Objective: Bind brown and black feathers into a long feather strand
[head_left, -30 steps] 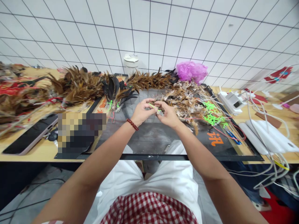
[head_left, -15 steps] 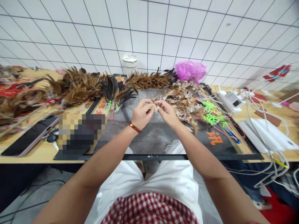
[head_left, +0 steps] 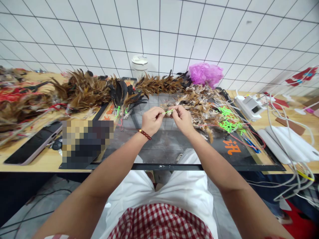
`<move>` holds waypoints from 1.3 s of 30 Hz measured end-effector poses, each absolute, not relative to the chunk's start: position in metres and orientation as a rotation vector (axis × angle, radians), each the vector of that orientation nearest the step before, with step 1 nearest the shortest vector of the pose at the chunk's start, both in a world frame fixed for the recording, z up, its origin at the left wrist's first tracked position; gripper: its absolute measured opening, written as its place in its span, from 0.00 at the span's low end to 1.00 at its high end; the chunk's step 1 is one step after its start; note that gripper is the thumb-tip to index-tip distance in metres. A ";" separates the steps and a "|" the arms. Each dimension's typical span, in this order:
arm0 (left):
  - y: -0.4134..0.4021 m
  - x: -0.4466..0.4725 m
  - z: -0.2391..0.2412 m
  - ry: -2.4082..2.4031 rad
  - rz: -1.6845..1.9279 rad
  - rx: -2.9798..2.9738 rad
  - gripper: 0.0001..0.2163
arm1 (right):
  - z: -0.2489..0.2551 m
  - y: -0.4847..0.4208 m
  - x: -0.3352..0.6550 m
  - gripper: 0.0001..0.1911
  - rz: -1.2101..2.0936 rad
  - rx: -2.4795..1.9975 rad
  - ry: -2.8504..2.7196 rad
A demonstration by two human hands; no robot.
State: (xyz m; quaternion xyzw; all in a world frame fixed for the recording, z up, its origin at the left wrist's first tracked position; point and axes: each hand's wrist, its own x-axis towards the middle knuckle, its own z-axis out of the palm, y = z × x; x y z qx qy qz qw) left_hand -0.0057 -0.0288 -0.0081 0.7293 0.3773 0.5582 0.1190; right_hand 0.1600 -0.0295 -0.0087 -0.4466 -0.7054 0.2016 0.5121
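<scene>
My left hand [head_left: 152, 120] is closed in a pinch on one end of a short bright green string [head_left: 167, 112]. The string stretches across to my right hand [head_left: 183, 120], whose fingertips pinch its other end beside a small pale tuft of feather [head_left: 169, 114]. Whether the tuft is tied to the string I cannot make out. Both hands are above the dark glass-like board [head_left: 159, 146]. Right of my right hand lies a pile of loose brown and white feathers [head_left: 199, 103], with a heap of green strings [head_left: 229, 120] at its edge.
Black feather bundles [head_left: 122, 94] with green ties and brown feather strands [head_left: 159, 83] lie toward the tiled wall. A pink plastic bag [head_left: 206, 74], blue snips [head_left: 252, 145] and a white power strip [head_left: 249, 107] with cables sit rightward. A phone [head_left: 32, 144] lies at left.
My hands have drawn slightly apart, and the green string now spans the gap between them. The whole view has shifted a little.
</scene>
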 end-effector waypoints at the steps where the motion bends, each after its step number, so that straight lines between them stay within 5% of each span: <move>1: -0.028 -0.006 -0.010 1.155 1.595 2.058 0.05 | -0.007 -0.029 0.162 0.08 0.396 -1.073 -1.702; 16: -0.025 -0.004 0.006 0.991 1.215 0.853 0.12 | -0.006 -0.040 0.160 0.09 0.043 -1.092 -2.029; 22: -0.022 -0.005 0.002 0.962 1.225 0.969 0.17 | -0.011 -0.040 0.162 0.11 -0.004 -1.115 -2.200; 29: -0.007 -0.034 0.017 1.486 1.559 1.420 0.07 | -0.016 -0.039 0.162 0.15 -0.002 -1.167 -2.156; 34: -0.005 -0.084 0.031 2.079 1.262 1.747 0.04 | -0.019 -0.037 0.161 0.15 -0.023 -1.178 -2.203; 39: -0.016 -0.106 0.027 2.159 1.035 1.834 0.06 | -0.019 -0.037 0.160 0.15 -0.019 -1.166 -2.256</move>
